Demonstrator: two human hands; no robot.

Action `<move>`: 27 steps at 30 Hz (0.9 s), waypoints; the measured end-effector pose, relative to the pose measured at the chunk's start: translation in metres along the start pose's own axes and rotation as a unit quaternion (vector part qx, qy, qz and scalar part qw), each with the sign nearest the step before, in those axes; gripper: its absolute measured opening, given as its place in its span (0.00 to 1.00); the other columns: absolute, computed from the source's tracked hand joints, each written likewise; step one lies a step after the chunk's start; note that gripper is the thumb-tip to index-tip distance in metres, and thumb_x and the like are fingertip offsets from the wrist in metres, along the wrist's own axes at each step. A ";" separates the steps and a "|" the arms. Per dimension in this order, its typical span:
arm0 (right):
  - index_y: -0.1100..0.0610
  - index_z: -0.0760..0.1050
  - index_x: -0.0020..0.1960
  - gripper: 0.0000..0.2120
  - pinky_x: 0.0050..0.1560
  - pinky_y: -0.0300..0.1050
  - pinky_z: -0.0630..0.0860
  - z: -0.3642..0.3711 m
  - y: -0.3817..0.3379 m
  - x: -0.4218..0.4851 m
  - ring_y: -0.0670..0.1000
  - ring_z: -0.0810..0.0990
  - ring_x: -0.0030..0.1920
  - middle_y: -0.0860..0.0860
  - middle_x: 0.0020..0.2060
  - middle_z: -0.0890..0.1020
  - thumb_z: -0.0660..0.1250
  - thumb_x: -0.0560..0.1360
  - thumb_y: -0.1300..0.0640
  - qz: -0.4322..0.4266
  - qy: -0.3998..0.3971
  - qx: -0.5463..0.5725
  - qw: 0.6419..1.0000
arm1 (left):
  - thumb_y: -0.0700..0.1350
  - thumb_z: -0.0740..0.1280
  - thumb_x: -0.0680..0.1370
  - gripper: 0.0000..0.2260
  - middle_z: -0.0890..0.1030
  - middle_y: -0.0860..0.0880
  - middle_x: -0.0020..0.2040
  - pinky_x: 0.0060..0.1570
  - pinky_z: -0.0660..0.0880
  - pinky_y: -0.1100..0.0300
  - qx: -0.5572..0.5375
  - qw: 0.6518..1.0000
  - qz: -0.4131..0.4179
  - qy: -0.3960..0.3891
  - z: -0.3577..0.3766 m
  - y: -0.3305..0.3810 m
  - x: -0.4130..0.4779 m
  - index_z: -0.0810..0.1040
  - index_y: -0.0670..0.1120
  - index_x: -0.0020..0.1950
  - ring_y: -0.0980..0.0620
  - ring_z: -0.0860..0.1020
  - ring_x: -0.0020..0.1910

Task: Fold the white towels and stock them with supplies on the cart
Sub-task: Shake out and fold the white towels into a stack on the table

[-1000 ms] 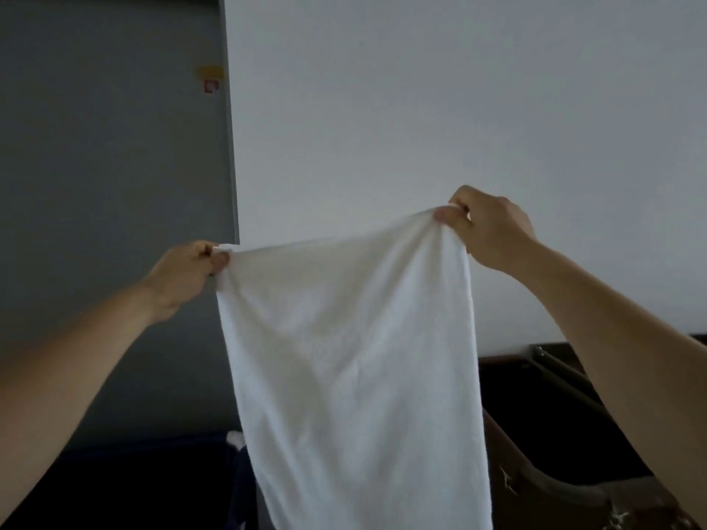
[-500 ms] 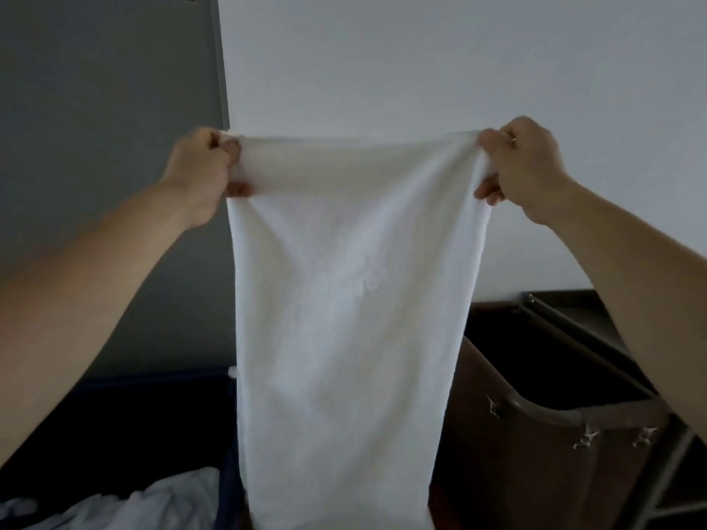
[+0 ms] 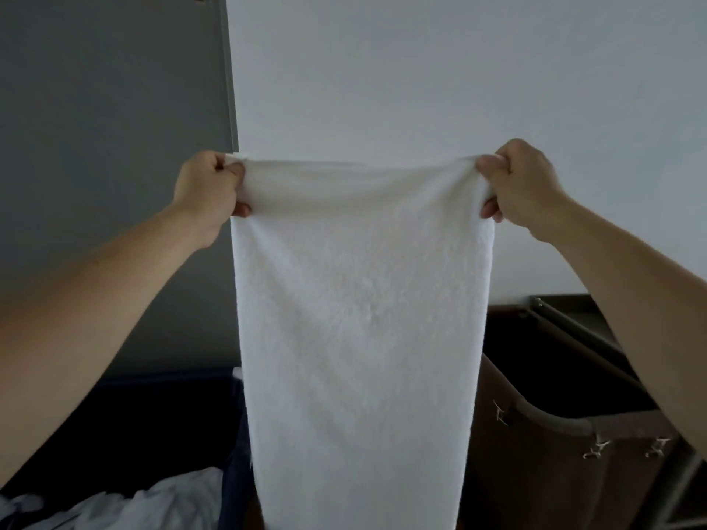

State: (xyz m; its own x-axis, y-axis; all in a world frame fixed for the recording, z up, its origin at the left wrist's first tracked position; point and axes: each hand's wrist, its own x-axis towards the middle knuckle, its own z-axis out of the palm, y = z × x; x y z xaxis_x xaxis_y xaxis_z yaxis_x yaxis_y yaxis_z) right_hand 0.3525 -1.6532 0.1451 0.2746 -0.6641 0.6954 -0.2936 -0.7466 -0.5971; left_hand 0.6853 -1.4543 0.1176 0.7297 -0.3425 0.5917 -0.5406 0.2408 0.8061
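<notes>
- Head view: the left hand [image 3: 208, 189] and right hand [image 3: 524, 185] each pinched a top corner of the white towel [image 3: 359, 319], fingers curled round the cloth; it hung flat, mid-air, before the wall.
- A brown hamper [image 3: 554, 418] stood lower right.
- To fold it well, the top edge likely needed keeping taut and level before the corners met evenly.

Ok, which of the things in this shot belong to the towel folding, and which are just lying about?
In the job: white terry towel, hanging down; left hand and right hand, each with a grip on a top corner.
Lying about: crumpled white linen, maybe more towels; dark blue bin; brown fabric hamper; grey door panel.
</notes>
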 end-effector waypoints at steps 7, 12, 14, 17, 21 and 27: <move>0.53 0.66 0.42 0.11 0.28 0.45 0.78 0.035 0.054 -0.005 0.52 0.81 0.24 0.59 0.32 0.80 0.61 0.82 0.51 0.082 -0.031 0.031 0.996 | 0.44 0.63 0.82 0.05 0.76 0.48 0.47 0.32 0.81 0.55 0.061 0.996 -0.066 -0.029 0.044 -0.056 -0.006 0.76 0.43 0.51 0.50 0.78 0.40; 0.52 0.67 0.41 0.12 0.35 0.51 0.82 0.042 0.080 0.003 0.50 0.81 0.25 0.59 0.32 0.82 0.60 0.81 0.50 0.052 -0.007 0.043 0.998 | 0.45 0.62 0.83 0.08 0.76 0.45 0.57 0.34 0.81 0.56 0.064 0.995 -0.075 -0.019 0.066 -0.063 0.003 0.75 0.42 0.58 0.44 0.80 0.50; 0.51 0.67 0.40 0.12 0.38 0.55 0.82 0.037 0.081 0.015 0.50 0.81 0.25 0.54 0.27 0.80 0.60 0.80 0.49 0.022 0.006 0.048 0.999 | 0.45 0.61 0.83 0.11 0.76 0.46 0.57 0.34 0.82 0.57 0.059 0.997 -0.057 0.006 0.071 -0.053 0.009 0.75 0.41 0.61 0.44 0.80 0.51; 0.50 0.67 0.40 0.11 0.36 0.54 0.82 0.029 0.078 0.028 0.48 0.80 0.24 0.51 0.24 0.79 0.60 0.80 0.48 -0.018 0.005 0.063 0.998 | 0.45 0.61 0.84 0.11 0.75 0.50 0.53 0.35 0.82 0.58 0.046 0.998 -0.030 0.032 0.071 -0.033 0.011 0.74 0.40 0.62 0.47 0.79 0.51; 0.48 0.66 0.40 0.11 0.37 0.51 0.81 0.023 0.072 0.031 0.45 0.80 0.24 0.50 0.26 0.79 0.60 0.80 0.46 -0.056 0.010 0.054 0.997 | 0.43 0.61 0.83 0.10 0.74 0.46 0.57 0.40 0.83 0.55 0.032 0.998 -0.016 0.042 0.059 -0.011 0.007 0.74 0.39 0.61 0.47 0.78 0.54; 0.47 0.68 0.41 0.10 0.33 0.41 0.73 0.006 0.067 -0.005 0.43 0.81 0.27 0.48 0.26 0.80 0.60 0.80 0.46 -0.049 -0.023 0.059 0.997 | 0.42 0.62 0.83 0.05 0.74 0.46 0.55 0.38 0.82 0.57 -0.008 0.999 -0.032 -0.002 0.023 -0.003 -0.036 0.75 0.46 0.49 0.44 0.77 0.55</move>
State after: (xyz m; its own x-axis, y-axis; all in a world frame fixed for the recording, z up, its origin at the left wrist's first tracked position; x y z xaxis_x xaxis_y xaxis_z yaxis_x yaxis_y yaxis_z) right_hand 0.3374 -1.7002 0.0996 0.3391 -0.5867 0.7354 -0.1547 -0.8058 -0.5716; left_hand 0.6505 -1.4638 0.0934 0.7610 -0.3609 0.5392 -0.4860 0.2334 0.8422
